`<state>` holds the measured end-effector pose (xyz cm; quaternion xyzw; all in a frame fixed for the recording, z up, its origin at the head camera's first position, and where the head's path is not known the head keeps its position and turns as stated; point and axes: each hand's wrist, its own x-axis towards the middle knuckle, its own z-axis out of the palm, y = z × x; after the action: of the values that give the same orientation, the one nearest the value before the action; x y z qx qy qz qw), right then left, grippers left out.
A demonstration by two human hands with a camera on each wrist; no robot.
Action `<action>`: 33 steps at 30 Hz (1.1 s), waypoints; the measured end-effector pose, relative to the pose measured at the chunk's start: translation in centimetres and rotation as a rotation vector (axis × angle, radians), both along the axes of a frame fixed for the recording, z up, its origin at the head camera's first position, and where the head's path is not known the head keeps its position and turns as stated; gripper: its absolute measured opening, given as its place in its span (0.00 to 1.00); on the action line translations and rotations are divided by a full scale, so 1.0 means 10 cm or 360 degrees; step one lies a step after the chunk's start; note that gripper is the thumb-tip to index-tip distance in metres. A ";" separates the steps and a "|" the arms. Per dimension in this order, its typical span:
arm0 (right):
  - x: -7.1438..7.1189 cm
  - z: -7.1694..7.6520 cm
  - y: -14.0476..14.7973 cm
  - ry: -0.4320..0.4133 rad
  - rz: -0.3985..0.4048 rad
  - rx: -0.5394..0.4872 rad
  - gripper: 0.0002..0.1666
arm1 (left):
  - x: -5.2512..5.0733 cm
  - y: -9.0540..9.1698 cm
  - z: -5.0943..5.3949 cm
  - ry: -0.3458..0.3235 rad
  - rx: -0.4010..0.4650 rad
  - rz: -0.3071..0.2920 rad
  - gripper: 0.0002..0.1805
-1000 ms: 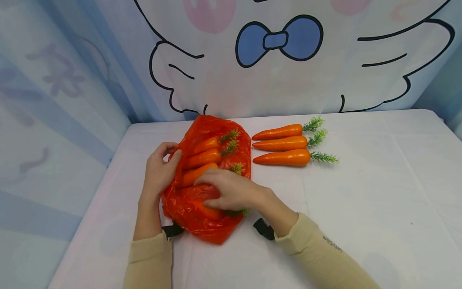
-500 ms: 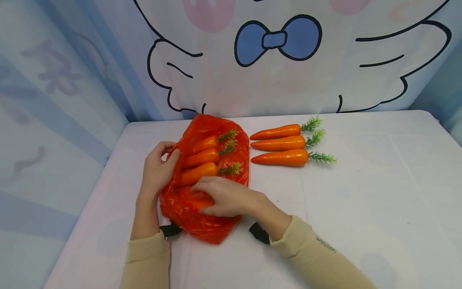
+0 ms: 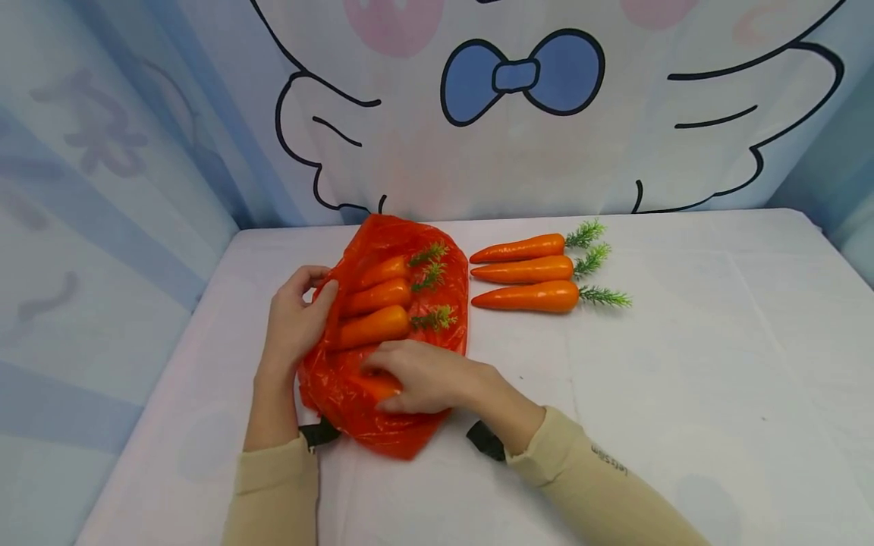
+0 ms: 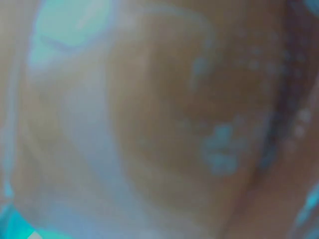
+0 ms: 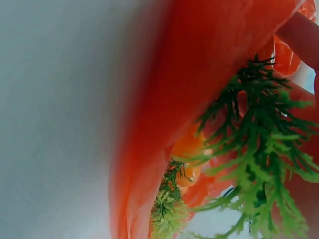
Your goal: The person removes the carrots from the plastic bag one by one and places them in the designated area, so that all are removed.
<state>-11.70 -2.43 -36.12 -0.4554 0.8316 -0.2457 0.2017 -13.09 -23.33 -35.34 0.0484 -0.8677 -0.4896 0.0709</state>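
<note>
A red plastic bag [image 3: 426, 432] lies on the table with three carrots [image 3: 375, 326] side by side on it, leafy ends to the right. At the bag's left edge, my left hand [image 3: 293, 322] grips the plastic between thumb and fingers. Lower on the bag, my right hand [image 3: 426, 377] curls round another carrot [image 3: 378, 385], mostly covered by the hand. Green leaves [image 5: 259, 144] stand close to my palm in the right wrist view, beside the red plastic [image 5: 199, 64]. The left wrist view is too blurred to read.
Right of the bag, three more carrots [image 3: 529, 297] lie in a row on the white-covered table [image 3: 649, 379], tips toward the bag. A patterned curtain [image 3: 519, 152] hangs behind, another at the left. A dark strap end [image 3: 486, 440] shows by my right wrist.
My right hand has moved slightly down and left, away from the third carrot on the bag, whose leaves are now uncovered. My left hand keeps its hold; the whole view has shifted a little.
</note>
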 end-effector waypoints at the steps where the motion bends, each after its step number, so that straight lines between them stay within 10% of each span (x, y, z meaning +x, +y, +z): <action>1: 0.00 0.00 0.00 -0.0004 -0.0011 0.0010 0.29 | 0.00 0.00 0.00 0.0001 0.0001 -0.0001 0.18; 33: -0.14 0.12 0.25 -0.0076 -0.0145 -0.0026 0.27 | 0.01 -0.01 0.01 -0.0024 0.0019 0.0015 0.18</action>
<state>-13.09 0.03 -34.97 -0.4126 0.8444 -0.2723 0.2063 -13.02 -23.40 -35.20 0.0565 -0.8650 -0.4940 0.0665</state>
